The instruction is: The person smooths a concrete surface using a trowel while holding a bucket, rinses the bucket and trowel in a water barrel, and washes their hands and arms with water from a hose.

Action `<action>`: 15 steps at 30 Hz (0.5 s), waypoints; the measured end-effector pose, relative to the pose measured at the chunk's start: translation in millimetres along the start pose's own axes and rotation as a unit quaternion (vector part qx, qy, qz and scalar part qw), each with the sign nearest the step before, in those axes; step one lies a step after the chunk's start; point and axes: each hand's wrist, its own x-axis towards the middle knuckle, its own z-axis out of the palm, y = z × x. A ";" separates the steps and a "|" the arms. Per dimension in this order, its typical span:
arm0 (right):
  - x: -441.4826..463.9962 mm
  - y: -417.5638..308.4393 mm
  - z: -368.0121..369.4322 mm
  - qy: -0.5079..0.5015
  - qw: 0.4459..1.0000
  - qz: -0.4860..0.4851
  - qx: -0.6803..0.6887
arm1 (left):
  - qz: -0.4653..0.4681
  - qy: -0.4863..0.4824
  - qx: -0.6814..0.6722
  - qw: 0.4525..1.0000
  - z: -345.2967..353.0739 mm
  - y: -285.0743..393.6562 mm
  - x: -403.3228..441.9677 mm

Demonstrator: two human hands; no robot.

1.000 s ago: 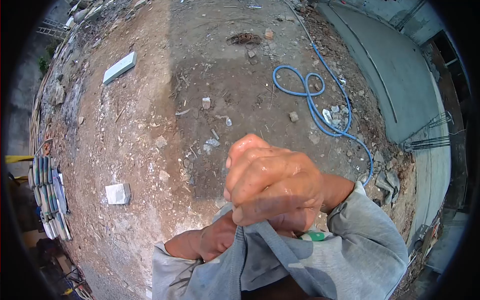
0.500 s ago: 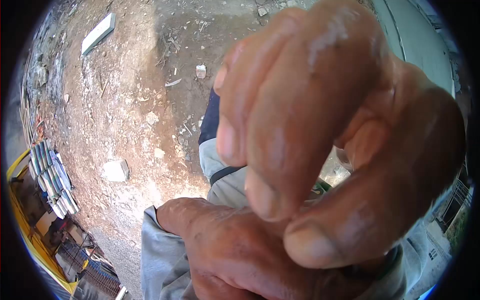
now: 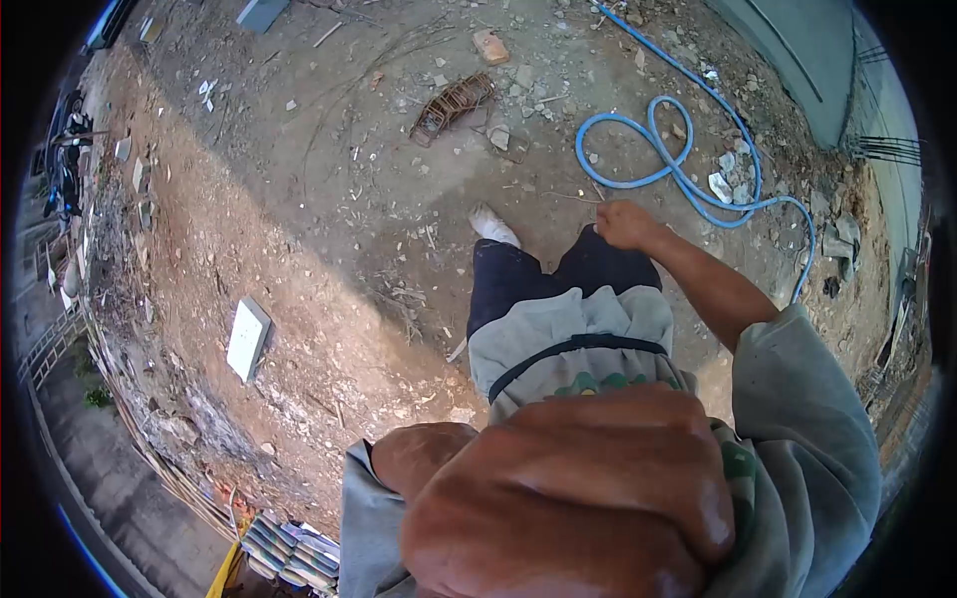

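Note:
My left hand (image 3: 568, 488) looms large at the bottom, close in front of the camera. Its fingers are curled into a fist, and whatever they might hold is hidden. Farther down, my right hand (image 3: 625, 225) reaches out past the dark trousers (image 3: 508, 284), closed, with its back toward me. Thin twig-like or wire-like strands (image 3: 570, 196) show by its fingertips; I cannot tell whether the hand grips them or they lie on the ground. A blue hose (image 3: 623, 184) loops on the dirt just beyond that hand.
Rusty metal frames (image 3: 452, 108) lie bundled on the rubble-strewn ground. A white block (image 3: 246, 339) is at the left, with a brick piece (image 3: 489, 46) farther off. A grey wall (image 3: 797, 60) borders the right, and striped bundles (image 3: 289, 548) sit at bottom left.
My right hand has gone from close before the camera, with thumb and fingertips together, to low and far out. The view has swung, bringing the hose and metal frames into sight.

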 end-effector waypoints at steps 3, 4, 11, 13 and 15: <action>34.9 13.0 -32.2 0.039 0.992 0.105 0.048 | 0.006 -0.008 0.014 1.000 -32.0 36.0 27.6; 38.1 15.3 -42.0 0.057 0.987 0.136 0.061 | 0.019 -0.010 0.017 1.000 -41.8 44.0 36.4; 83.6 84.1 -37.0 0.142 0.983 0.076 0.083 | 0.069 0.042 0.122 0.989 -106.7 98.4 79.6; 100.8 69.6 -56.0 0.103 0.952 0.178 0.226 | 0.090 0.069 0.176 0.978 -123.3 103.3 96.0; 122.6 83.3 -59.6 0.078 0.917 0.231 0.316 | 0.100 0.065 0.280 0.953 -140.2 101.9 111.1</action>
